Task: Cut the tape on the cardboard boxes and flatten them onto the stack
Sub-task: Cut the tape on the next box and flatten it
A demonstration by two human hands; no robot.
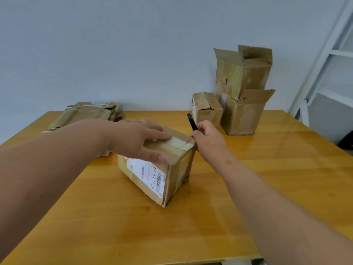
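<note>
While hands hold box [164,165], upright boxes [242,88], flattened stack [86,113] behind.

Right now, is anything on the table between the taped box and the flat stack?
Only the person's left hand and forearm cross that space; nothing on the table lies between the taped box and the flat stack.

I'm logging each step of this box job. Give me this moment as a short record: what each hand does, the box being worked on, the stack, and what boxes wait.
left hand: flat on top of the taped box, steadying it
right hand: grips a black cutter at the box's far right top corner
tape: not visibly cut
stack: flattened boxes, far left of table
waiting: small box, two open boxes stacked, upper on lower, far right
</note>
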